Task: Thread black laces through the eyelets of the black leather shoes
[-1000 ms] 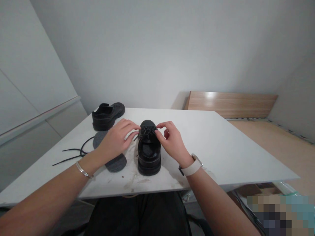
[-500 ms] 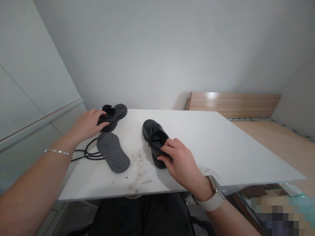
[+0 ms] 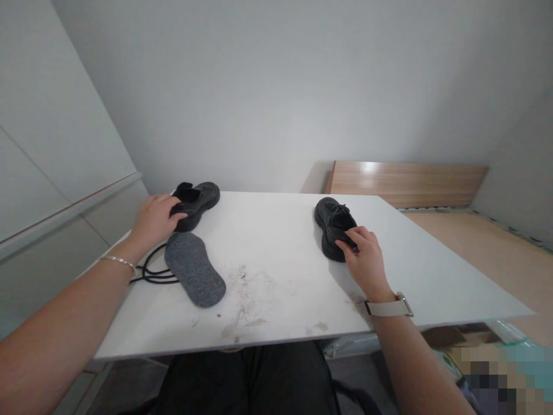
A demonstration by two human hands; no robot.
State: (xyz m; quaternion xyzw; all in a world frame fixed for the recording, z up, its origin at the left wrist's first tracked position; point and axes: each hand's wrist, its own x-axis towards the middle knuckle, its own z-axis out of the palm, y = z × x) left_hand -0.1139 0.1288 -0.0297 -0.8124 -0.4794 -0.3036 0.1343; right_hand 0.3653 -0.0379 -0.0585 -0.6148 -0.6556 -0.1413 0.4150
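Note:
My right hand (image 3: 365, 259) grips the heel of a black lace-up shoe (image 3: 330, 216) at the right of the white table, fingers inside the collar and thumb outside. Its toe points away from me. At the far left of the table, my left hand (image 3: 156, 220) holds the heel end of a second black shoe (image 3: 203, 199), its tongue standing up. Nearer to me lies a grey felt insole (image 3: 195, 271), flat on the table and on top of black laces (image 3: 151, 276) that trail out to its left.
Dark smudges and crumbs (image 3: 246, 300) mark the white table (image 3: 276, 236) near its front edge. White cabinets (image 3: 43, 190) stand at the left. A wooden headboard (image 3: 401, 181) and bed base (image 3: 458, 230) are at the right, beyond the table.
My right hand has carried its shoe to the right and slightly farther back, away from the middle of the table. The left hand stays on the other shoe.

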